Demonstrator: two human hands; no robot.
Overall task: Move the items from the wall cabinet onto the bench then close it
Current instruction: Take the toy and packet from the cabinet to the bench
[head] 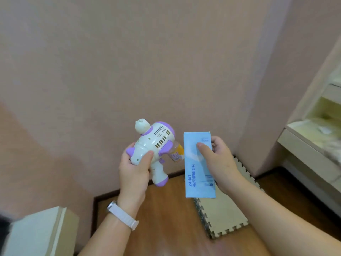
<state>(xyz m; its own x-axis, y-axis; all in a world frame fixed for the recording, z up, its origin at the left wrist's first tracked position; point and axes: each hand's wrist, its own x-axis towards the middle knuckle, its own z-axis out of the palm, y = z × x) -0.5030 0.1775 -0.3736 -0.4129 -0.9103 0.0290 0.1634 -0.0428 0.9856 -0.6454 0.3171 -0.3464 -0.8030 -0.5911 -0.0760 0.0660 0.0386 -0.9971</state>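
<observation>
Two items are in my hands at once: my left hand (133,168) wraps the white-and-purple toy bubble gun (154,145) around its body, fingers (147,156) curled tight on it, and my right hand (219,163) clamps the light blue carton (198,164), thumb across its face and the other fingers behind. Both are held in the air before the pink wall (147,52), above the wooden floor (166,209) and a puzzle-edged foam mat (221,218). No wall cabinet shows here; a pale surface at lower left (33,233) may be the counter, though I cannot be sure.

The risk, I judge, is the gun: it is gripped by the body, its handle hanging free, and the small orange bottle (178,152) under its barrel could knock against the carton, which is just beside it. With both hands full, neither can steady a slip.

The carton's side reads "24" and some blue Chinese characters; the rest is too blurred. The bottle's label is unreadable.
</observation>
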